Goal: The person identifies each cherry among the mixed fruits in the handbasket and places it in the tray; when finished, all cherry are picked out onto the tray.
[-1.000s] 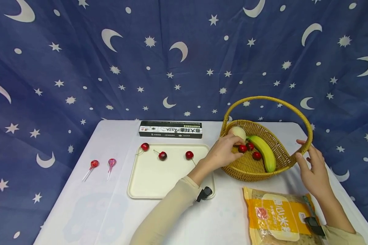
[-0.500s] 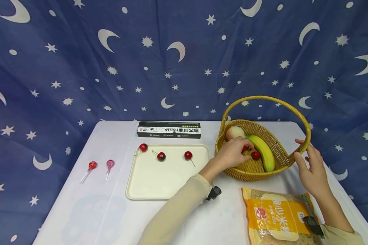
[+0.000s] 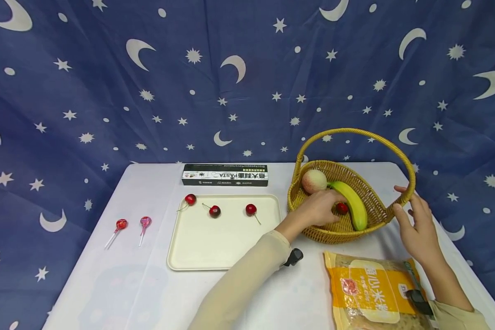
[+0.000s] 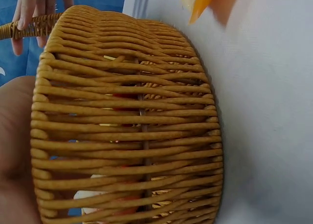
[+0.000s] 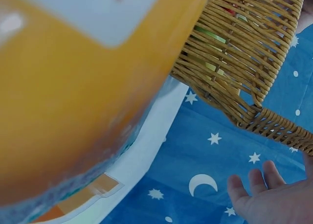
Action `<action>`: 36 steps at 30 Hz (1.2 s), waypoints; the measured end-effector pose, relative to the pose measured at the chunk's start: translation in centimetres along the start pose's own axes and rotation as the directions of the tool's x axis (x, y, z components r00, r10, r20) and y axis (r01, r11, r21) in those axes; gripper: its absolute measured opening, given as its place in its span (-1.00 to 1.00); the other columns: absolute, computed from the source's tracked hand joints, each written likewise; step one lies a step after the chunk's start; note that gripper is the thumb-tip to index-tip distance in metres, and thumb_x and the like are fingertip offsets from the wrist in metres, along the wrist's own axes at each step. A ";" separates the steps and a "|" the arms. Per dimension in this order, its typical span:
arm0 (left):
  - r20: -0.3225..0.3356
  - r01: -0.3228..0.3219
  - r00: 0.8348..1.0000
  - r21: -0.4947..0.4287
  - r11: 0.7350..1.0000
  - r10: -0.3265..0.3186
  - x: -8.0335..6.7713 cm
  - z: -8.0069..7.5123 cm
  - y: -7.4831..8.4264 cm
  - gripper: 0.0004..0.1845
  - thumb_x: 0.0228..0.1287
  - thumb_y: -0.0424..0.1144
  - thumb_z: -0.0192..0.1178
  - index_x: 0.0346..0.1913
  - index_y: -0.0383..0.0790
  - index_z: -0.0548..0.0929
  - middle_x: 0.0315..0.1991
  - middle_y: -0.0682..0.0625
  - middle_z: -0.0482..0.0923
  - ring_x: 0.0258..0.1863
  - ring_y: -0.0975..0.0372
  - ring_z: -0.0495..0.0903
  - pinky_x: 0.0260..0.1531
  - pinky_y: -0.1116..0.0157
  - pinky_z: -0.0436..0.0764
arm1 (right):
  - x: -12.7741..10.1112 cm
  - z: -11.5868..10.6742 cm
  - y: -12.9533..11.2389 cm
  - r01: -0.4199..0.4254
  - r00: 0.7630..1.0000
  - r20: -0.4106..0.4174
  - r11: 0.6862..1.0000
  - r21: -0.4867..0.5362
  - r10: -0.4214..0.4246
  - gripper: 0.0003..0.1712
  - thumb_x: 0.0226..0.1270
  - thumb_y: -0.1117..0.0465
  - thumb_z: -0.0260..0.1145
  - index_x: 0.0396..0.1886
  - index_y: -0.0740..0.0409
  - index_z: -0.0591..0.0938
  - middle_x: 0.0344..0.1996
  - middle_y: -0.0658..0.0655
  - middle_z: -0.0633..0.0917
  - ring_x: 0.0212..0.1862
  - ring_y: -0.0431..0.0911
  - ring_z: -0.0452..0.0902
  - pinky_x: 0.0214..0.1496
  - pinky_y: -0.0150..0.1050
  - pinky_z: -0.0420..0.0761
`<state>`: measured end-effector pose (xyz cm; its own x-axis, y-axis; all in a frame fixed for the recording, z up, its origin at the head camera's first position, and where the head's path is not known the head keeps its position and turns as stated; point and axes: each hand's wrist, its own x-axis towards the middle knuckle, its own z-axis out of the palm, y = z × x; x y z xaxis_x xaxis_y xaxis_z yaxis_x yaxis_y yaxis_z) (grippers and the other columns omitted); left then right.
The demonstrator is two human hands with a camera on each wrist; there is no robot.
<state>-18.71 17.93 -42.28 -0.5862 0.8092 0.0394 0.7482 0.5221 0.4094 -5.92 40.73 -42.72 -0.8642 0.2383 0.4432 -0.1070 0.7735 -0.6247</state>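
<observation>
My left hand (image 3: 319,208) reaches into the wicker basket (image 3: 334,237), its fingertips hidden among the fruit. Beside those fingers lies a red cherry (image 3: 342,208); other cherries there are covered by the hand. A peach (image 3: 314,181) sits behind the hand, and a banana (image 3: 352,204) lies along the basket's right side. My right hand (image 3: 418,227) holds the foot of the basket's handle (image 3: 408,195) between thumb and finger. In the right wrist view, the other fingers of the right hand (image 5: 274,194) stand loose below the handle.
A cream tray (image 3: 218,247) bears three stemmed cherries. Behind it lies a black pasta box (image 3: 224,175). A red lollipop (image 3: 121,224) and a pink lollipop (image 3: 145,222) lie at the left. A yellow bag of grain (image 3: 371,288) lies in front of the basket, under the right forearm.
My left hand has moved right and lower within the basket, uncovering the peach and covering two of the cherries seen before. The right hand keeps its place at the handle.
</observation>
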 end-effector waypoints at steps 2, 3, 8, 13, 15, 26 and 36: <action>0.036 -0.001 0.999 0.018 1.000 0.001 0.4 0.0 0.1 -0.42 0.40 -0.09 0.44 0.45 0.08 0.61 0.44 0.17 0.57 0.45 0.35 0.52 0.44 0.48 0.46 | 0.0 0.0 0.0 0.002 1.000 -0.002 1.000 -0.001 -0.002 -0.46 0.71 0.19 0.10 0.59 -0.02 0.41 0.47 -0.51 0.33 0.51 -0.50 0.08 0.29 -0.62 0.08; 0.056 -0.001 0.998 0.021 1.000 -0.001 0.5 0.0 0.2 -0.42 0.41 -0.10 0.44 0.46 0.09 0.60 0.44 0.17 0.57 0.45 0.34 0.51 0.45 0.48 0.45 | 0.1 -0.1 -0.1 0.004 1.000 -0.003 1.000 0.001 -0.004 -0.47 0.71 0.19 0.11 0.59 -0.01 0.42 0.47 -0.52 0.34 0.50 -0.51 0.08 0.28 -0.62 0.09; 0.145 0.010 0.989 0.033 0.999 -0.014 1.3 0.4 0.5 -0.40 0.42 -0.12 0.40 0.49 0.10 0.56 0.43 0.18 0.56 0.44 0.36 0.49 0.43 0.49 0.44 | 0.0 -0.1 -0.1 0.011 1.000 -0.003 1.000 -0.001 -0.011 -0.48 0.71 0.19 0.11 0.58 0.00 0.43 0.44 -0.58 0.33 0.49 -0.51 0.09 0.26 -0.62 0.09; 0.148 -0.002 0.989 0.107 0.994 -0.014 1.9 0.7 0.8 -0.42 0.42 -0.11 0.38 0.47 0.10 0.58 0.42 0.20 0.55 0.46 0.37 0.46 0.45 0.48 0.41 | 0.1 -0.2 0.0 0.018 1.000 -0.003 1.000 0.000 -0.018 -0.47 0.71 0.19 0.11 0.58 0.00 0.43 0.48 -0.49 0.35 0.53 -0.41 0.12 0.27 -0.62 0.09; 0.139 -0.006 0.990 0.135 0.991 -0.012 2.1 0.8 0.8 -0.45 0.42 -0.12 0.38 0.44 0.09 0.61 0.39 0.19 0.56 0.44 0.36 0.47 0.44 0.47 0.43 | 0.2 -0.2 0.0 0.018 1.000 -0.001 1.000 0.000 -0.018 -0.47 0.71 0.19 0.11 0.58 0.00 0.42 0.50 -0.45 0.35 0.57 -0.28 0.14 0.28 -0.62 0.08; 0.113 0.026 0.992 0.189 0.982 -0.048 2.9 1.6 1.7 -0.60 0.44 -0.16 0.36 0.30 0.08 0.67 0.19 0.16 0.57 0.12 0.35 0.58 0.06 0.46 0.57 | 0.3 -0.1 0.1 0.015 1.000 0.005 1.000 -0.006 -0.015 -0.48 0.71 0.19 0.12 0.57 0.02 0.44 0.58 0.06 0.42 0.58 -0.10 0.17 0.26 -0.62 0.08; 0.102 0.054 0.992 0.173 0.984 -0.072 2.9 2.2 2.0 -0.72 0.43 -0.22 0.37 0.13 0.05 0.70 0.03 0.20 0.63 -0.05 0.40 0.55 -0.09 0.50 0.55 | 0.2 -0.2 -0.1 0.014 1.000 0.007 1.000 -0.005 -0.014 -0.48 0.70 0.20 0.12 0.57 0.02 0.43 0.58 0.10 0.42 0.59 -0.11 0.16 0.27 -0.62 0.08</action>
<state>-18.27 21.91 -43.35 -0.6040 0.7927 -0.0831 0.7580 0.6035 0.2475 -5.98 40.79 -42.47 -0.8659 0.2238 0.4473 -0.1163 0.7798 -0.6152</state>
